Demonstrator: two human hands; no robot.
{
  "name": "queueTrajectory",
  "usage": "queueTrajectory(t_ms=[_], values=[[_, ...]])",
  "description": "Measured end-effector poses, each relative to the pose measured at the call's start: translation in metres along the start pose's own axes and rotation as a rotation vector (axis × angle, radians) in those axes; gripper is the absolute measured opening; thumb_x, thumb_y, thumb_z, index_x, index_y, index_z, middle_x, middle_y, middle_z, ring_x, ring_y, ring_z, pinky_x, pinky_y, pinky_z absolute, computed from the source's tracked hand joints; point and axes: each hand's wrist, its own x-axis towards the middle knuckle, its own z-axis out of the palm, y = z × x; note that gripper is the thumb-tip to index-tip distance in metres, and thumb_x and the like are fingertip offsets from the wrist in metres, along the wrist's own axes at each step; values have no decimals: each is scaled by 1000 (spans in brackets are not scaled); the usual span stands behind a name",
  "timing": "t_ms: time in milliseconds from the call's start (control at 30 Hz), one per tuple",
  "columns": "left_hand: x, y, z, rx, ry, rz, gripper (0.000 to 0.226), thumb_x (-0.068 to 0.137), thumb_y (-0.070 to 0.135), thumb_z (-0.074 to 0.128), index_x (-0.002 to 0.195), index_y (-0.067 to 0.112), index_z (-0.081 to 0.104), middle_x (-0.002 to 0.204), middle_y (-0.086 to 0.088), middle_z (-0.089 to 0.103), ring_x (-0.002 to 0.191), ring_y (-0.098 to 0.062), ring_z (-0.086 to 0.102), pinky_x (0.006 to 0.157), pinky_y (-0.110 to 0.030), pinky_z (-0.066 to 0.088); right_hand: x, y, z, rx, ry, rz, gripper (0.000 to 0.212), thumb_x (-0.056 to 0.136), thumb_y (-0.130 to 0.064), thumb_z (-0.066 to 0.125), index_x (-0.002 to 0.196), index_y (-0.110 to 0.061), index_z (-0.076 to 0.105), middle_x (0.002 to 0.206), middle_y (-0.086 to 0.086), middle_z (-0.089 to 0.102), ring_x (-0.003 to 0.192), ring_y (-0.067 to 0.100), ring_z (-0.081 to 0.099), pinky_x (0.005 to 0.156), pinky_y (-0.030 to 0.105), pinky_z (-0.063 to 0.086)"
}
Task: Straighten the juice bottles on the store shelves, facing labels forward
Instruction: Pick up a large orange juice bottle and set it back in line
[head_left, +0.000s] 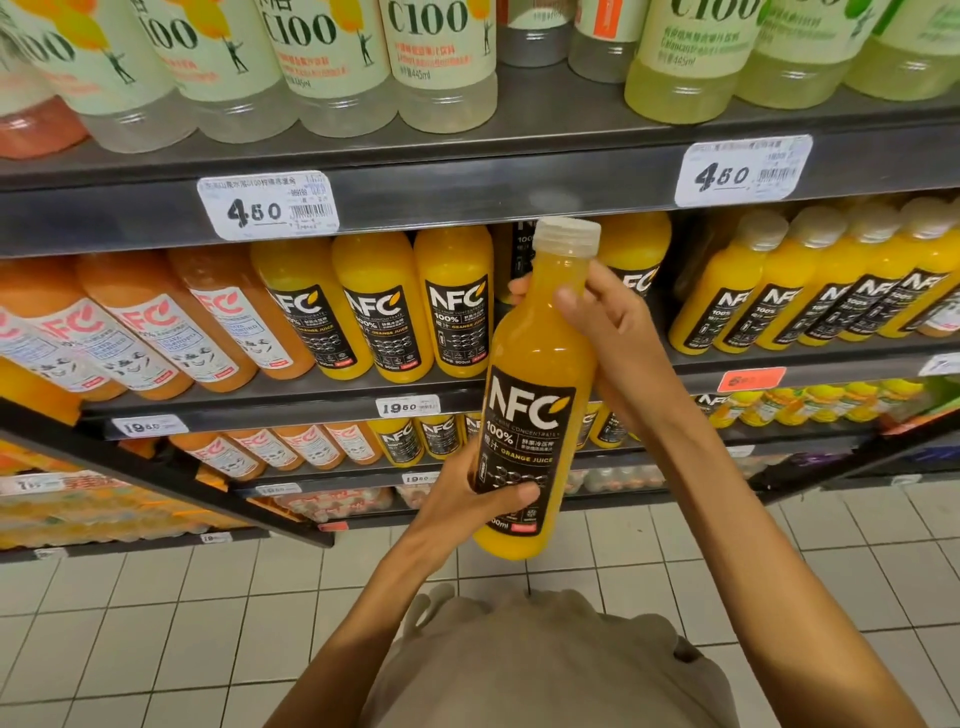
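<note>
Bottle in hand: I held one NFC orange juice bottle (535, 384) out in front of the shelves, off the shelf, nearly upright with its pale cap (567, 236) tipped a little to the right. Its black label faced me.
Left hand: my left hand (470, 512) gripped the lower part of the bottle from the left, thumb curled across the bottom of the label, fingers wrapped behind where I could not see them.
Right hand: my right hand (602, 322) held the bottle's shoulder from the right, thumb on the near side, fingertips showing past the neck on the far side.
Middle shelf: behind the bottle stood a row of orange juice bottles (382, 306) with the same black label turned forward; a gap showed in the row behind my right hand. To the left were deeper orange bottles with white labels (156, 332); to the right, more yellow bottles with pale caps (810, 291).
Top shelf: pale C100 bottles (441, 62) on the left, greener C100 bottles (691, 57) on the right.
Price tags: two white tags reading 4.60 (267, 205) were on the top shelf's edge, and one reading 19.50 (408, 406) was on the middle shelf's edge.
Lower shelves: smaller bottles of the same kinds.
Floor: white tiles (156, 623) beneath me.
</note>
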Motion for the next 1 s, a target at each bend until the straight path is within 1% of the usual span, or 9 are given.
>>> queueTrajectory(t_ms=[133,200,333,400,467,667,800,933,1000], values=[[-10,3,2,-58,-41,-64,85,36,78,75,105,33,52,90,33,68,88,14,63,66,-3,47,4,20,-4,112,25,71,30,89,-23,51,118,-19,49,111,10,67,106,27,65,78,36,56],[-13,0,2,-58,-68,-114,84,34,79,74,102,35,53,89,34,68,87,14,63,68,-7,50,5,27,-5,191,28,113,27,92,-23,51,118,-16,48,111,17,66,106,34,64,77,39,56],[-20,-5,9,-279,-3,-218,86,38,72,80,112,31,61,104,6,73,102,-15,67,90,-39,52,12,34,-5,142,103,286,32,94,-26,52,119,-5,51,98,11,72,91,26,69,75,35,57],[-20,-3,14,-481,1,-269,91,38,65,85,116,24,62,105,-4,73,97,-20,70,78,-36,57,18,36,-8,90,118,403,35,94,-32,53,119,-8,57,100,9,73,90,22,70,72,31,57],[-20,2,16,-674,-40,-305,78,35,57,90,103,22,73,103,-10,73,91,-24,71,70,-36,58,22,38,-12,88,121,481,32,92,-38,55,111,-14,62,102,10,73,93,22,70,73,32,58],[-24,21,13,-970,-323,-347,77,54,52,85,115,9,69,105,-20,69,88,-35,69,78,-47,57,25,44,-13,466,86,536,33,86,-38,56,106,-11,54,97,15,71,91,29,69,81,40,56],[-24,22,11,-883,-256,-360,84,57,58,79,124,10,63,110,-20,68,93,-36,69,80,-47,56,30,41,-9,385,118,519,26,94,-36,51,95,-11,56,89,12,72,83,25,69,73,36,57],[-18,22,4,-480,-37,-231,66,72,65,47,128,29,52,110,1,72,104,-19,68,83,-35,57,35,27,-10,183,185,532,26,89,-36,60,101,-13,56,84,9,74,73,22,71,66,34,59],[-16,25,8,-432,-41,-223,71,68,70,57,128,32,51,113,1,71,106,-20,66,88,-39,55,37,22,-8,81,191,517,31,88,-38,62,106,-13,56,86,8,75,76,22,72,69,34,59]])
